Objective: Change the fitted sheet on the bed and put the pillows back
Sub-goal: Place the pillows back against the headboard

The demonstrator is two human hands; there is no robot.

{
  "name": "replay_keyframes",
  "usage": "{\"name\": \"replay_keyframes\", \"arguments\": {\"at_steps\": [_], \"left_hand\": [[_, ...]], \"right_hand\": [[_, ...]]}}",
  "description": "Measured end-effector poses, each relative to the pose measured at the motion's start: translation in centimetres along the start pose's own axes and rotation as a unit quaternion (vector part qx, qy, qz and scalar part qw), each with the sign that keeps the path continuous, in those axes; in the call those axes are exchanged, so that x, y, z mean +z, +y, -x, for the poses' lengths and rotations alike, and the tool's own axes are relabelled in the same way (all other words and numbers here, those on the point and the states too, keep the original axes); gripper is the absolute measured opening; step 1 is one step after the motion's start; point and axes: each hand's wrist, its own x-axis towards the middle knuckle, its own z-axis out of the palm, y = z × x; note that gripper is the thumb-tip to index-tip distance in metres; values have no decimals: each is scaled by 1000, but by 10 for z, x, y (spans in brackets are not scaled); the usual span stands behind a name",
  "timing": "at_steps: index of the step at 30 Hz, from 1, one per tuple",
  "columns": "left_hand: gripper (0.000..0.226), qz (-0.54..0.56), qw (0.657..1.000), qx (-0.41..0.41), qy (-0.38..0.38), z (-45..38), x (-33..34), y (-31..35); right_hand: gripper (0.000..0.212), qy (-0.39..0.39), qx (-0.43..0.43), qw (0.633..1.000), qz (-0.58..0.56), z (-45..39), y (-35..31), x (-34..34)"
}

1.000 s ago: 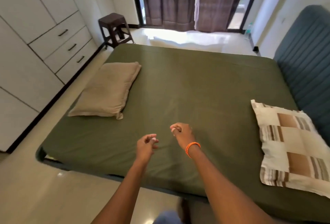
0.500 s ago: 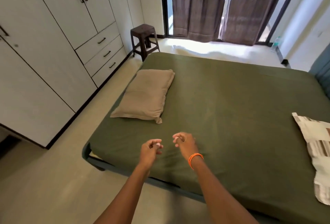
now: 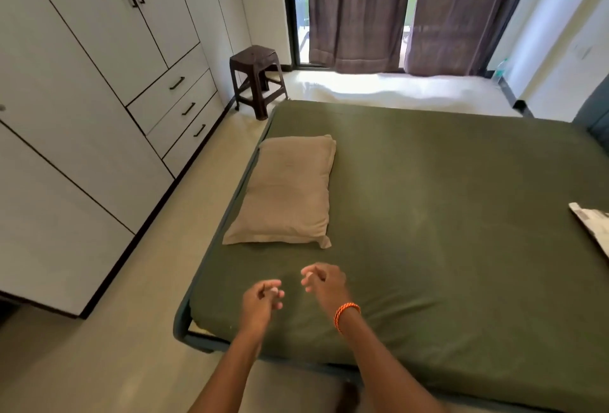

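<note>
An olive green fitted sheet (image 3: pixel 445 215) covers the whole mattress. A plain tan pillow (image 3: pixel 286 192) lies near the bed's left edge. Only a corner of a brown and white patterned pillow (image 3: pixel 593 225) shows at the right border. My left hand (image 3: pixel 260 305) and my right hand (image 3: pixel 324 286), the right wrist with an orange band, hover side by side above the near part of the sheet, just short of the tan pillow. Both have loosely curled fingers and hold nothing.
White wardrobes with drawers (image 3: pixel 99 116) line the left wall across a strip of floor. A dark plastic stool (image 3: pixel 257 78) stands at the bed's far left corner. Brown curtains (image 3: pixel 412 7) hang over the glass door beyond. A blue-grey headboard (image 3: pixel 593 116) edges the right side.
The view has swung left: the patterned pillow has slid almost out of sight and the wardrobe fills more of the frame. My hands stay together over the sheet, now closer to the tan pillow.
</note>
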Motion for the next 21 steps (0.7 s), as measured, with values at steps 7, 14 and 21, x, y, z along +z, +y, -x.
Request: {"name": "replay_keyframes", "arguments": {"at_steps": [7, 14, 21], "left_hand": [[21, 38, 997, -25, 61, -68, -10, 13], [21, 22, 997, -40, 59, -165, -9, 41], [24, -22, 999, -42, -11, -297, 24, 67]], "right_hand": [[23, 40, 69, 995, -59, -117, -41, 19], [20, 63, 145, 982, -102, -202, -34, 34], [23, 101, 184, 975, -74, -283, -10, 46]]}}
